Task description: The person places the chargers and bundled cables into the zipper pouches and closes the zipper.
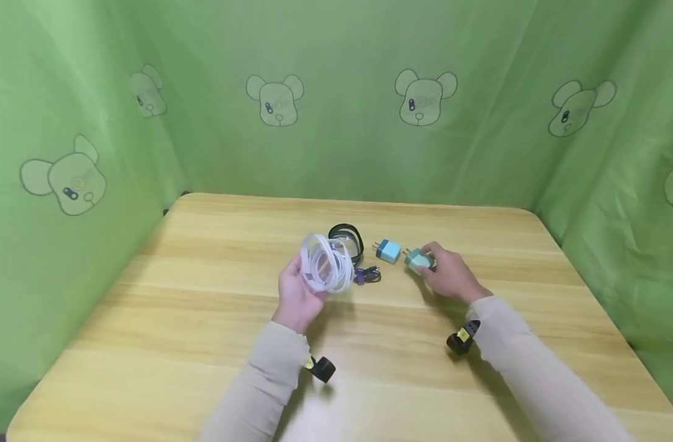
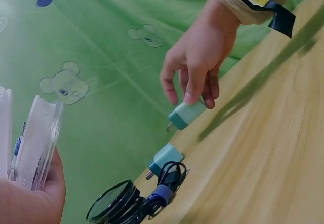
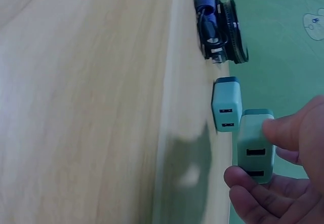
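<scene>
My left hand (image 1: pixel 300 298) holds up a clear round case with ribbed white rims (image 1: pixel 328 264). In the left wrist view the case (image 2: pixel 43 143) stands parted at its edges, and a small metal pull shows in the gap. My right hand (image 1: pixel 449 273) pinches a pale green USB charger (image 3: pixel 255 145) between thumb and fingers, above the table. Its prongs point away from the hand, and two USB ports face the right wrist camera. A second charger (image 1: pixel 389 251), light blue-green with a darker end, lies on the table just left of it.
Behind the white-rimmed case stands a black-rimmed round case (image 1: pixel 354 236). Next to it lies a black cable bundled with a purple-blue strap (image 1: pixel 366 275). The wooden table (image 1: pixel 204 344) ends at a green curtain (image 1: pixel 347 159) on the back and sides.
</scene>
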Demonstrator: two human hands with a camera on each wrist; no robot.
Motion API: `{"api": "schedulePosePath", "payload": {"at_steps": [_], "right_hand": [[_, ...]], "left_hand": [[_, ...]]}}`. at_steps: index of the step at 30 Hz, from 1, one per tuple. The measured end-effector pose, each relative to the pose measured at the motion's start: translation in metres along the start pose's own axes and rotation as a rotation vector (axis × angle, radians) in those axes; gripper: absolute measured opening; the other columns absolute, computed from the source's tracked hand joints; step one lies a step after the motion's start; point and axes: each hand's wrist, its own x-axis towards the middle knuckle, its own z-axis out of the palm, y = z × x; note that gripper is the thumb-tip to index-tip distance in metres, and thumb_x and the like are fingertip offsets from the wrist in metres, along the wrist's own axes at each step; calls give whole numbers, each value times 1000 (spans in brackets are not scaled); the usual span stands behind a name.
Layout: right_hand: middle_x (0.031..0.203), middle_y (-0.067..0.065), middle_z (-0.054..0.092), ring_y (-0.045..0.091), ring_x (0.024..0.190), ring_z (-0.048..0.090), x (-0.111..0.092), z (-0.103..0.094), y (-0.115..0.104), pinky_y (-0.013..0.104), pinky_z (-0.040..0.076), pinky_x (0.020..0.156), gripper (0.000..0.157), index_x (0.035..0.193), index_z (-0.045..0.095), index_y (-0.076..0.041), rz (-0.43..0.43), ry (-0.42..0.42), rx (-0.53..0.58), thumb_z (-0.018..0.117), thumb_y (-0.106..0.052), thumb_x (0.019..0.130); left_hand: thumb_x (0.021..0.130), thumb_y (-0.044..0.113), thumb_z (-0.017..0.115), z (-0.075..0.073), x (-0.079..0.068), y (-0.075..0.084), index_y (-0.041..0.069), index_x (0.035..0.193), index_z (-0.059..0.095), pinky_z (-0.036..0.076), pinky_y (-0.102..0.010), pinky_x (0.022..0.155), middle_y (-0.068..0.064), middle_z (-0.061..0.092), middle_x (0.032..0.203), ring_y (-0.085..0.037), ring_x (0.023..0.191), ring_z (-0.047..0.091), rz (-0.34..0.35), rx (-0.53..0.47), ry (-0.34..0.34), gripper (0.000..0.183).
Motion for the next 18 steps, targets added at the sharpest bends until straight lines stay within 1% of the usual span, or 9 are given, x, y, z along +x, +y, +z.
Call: {"api": "schedulePosePath", "payload": {"at_steps": [5, 8, 11, 13, 15, 18], "right_hand": [[111, 29, 61, 37, 90, 63, -3, 0, -2, 44, 55, 71, 45, 128, 47, 3, 10, 19, 39, 63, -19, 93], [115, 30, 59, 38, 95, 63, -4, 2, -2, 45, 56, 73, 45, 128, 47, 3, 16, 25, 47, 63, -20, 93], [117, 30, 58, 39, 97, 63, -5, 3, -1, 46, 56, 75, 46, 129, 48, 3, 33, 26, 55, 64, -20, 93], [118, 30, 58, 39, 97, 63, -5, 4, 0, 46, 56, 76, 47, 129, 48, 3, 45, 24, 59, 64, -21, 93], [115, 29, 59, 38, 97, 63, -6, 3, 0, 45, 56, 76, 47, 129, 48, 3, 54, 27, 72, 65, -21, 92], [113, 29, 60, 37, 95, 63, -6, -1, -2, 45, 56, 75, 48, 128, 48, 4, 56, 53, 88, 66, -22, 92]], "left_hand": [[102, 31, 34, -6, -8, 1, 10, 145, 36, 36, -43, 108, -12, 42, 145, -29, 134, 37, 12, -37, 12, 48], [103, 31, 33, -8, -13, -2, 10, 148, 33, 36, -42, 108, -12, 40, 146, -29, 135, 36, 21, -51, -12, 50], [103, 31, 33, -11, -18, -6, 12, 149, 31, 35, -42, 109, -11, 37, 148, -28, 135, 36, 14, -57, -32, 50], [103, 32, 32, -14, -21, -9, 13, 149, 30, 35, -43, 109, -11, 37, 148, -28, 134, 36, -1, -62, -33, 50], [103, 31, 32, -17, -22, -11, 13, 149, 29, 35, -43, 109, -10, 36, 148, -28, 134, 36, -12, -67, -38, 50], [103, 32, 31, -19, -19, -12, 12, 150, 28, 34, -44, 109, -11, 35, 149, -29, 136, 34, -19, -66, -65, 51]]}}
